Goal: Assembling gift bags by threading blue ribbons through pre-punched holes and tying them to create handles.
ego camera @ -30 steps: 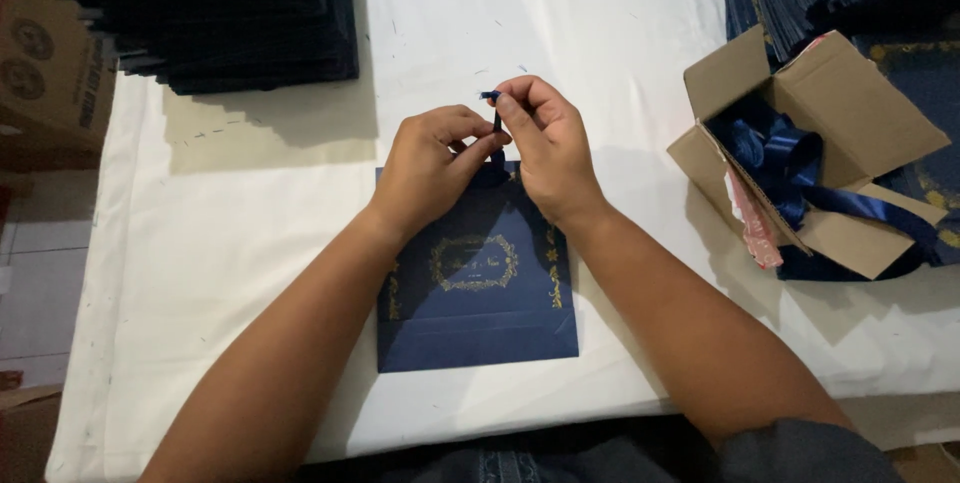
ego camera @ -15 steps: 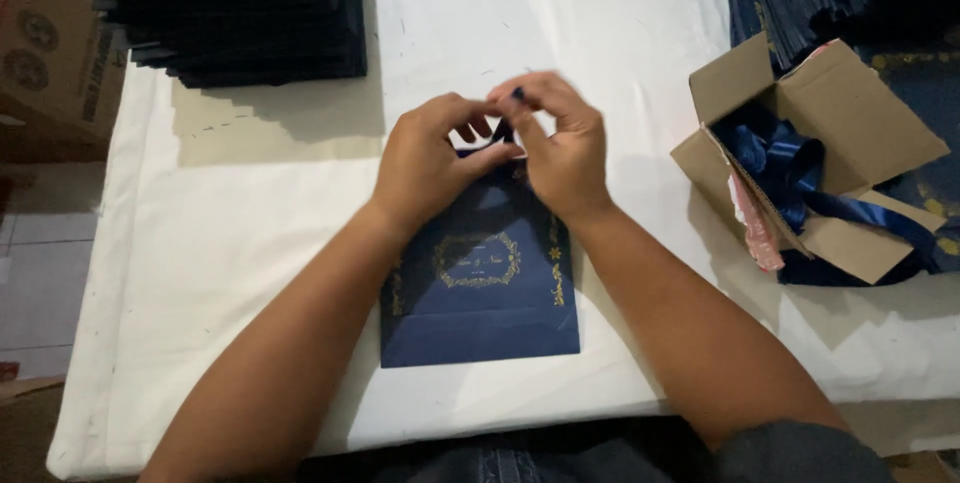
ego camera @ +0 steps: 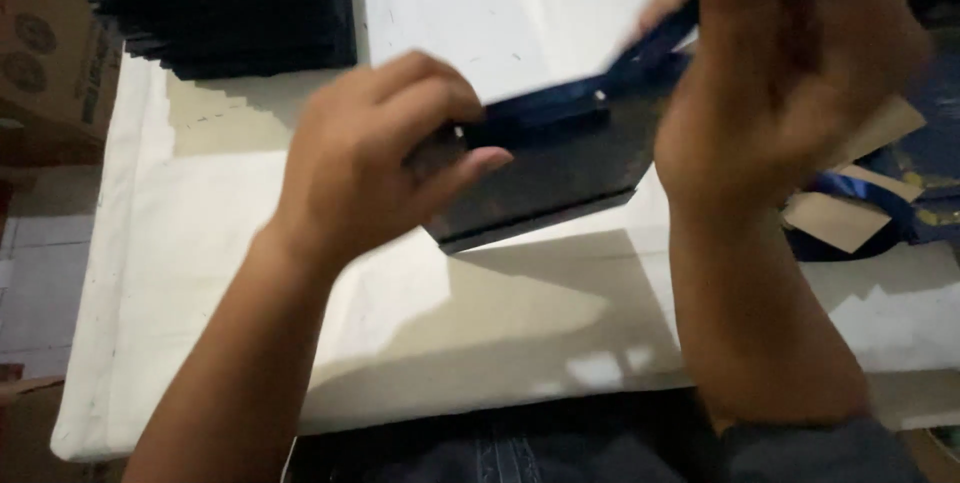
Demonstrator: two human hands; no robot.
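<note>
Holding the dark blue card [ego camera: 545, 178] above the desk [ego camera: 250, 273], the left hand [ego camera: 375, 158] pinches its near corner with closed fingers. The right hand [ego camera: 790, 73] is blurred at the card's far end; I cannot tell its grip, so the card may slip or bend.

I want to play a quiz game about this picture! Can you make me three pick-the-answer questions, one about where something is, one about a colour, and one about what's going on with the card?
1. Where is the stack of dark cards?
A. far left of the table
B. on the floor
C. in the person's lap

2. What colour is the ribbon on the right?
A. red
B. blue
C. yellow

3. How is the dark blue card now?
A. lying flat
B. torn in half
C. lifted off the table

Answers:
A, it sits at the table's top-left corner.
B, the loops look shiny blue.
C, the left hand and right hand hold it above the white cloth.
</note>
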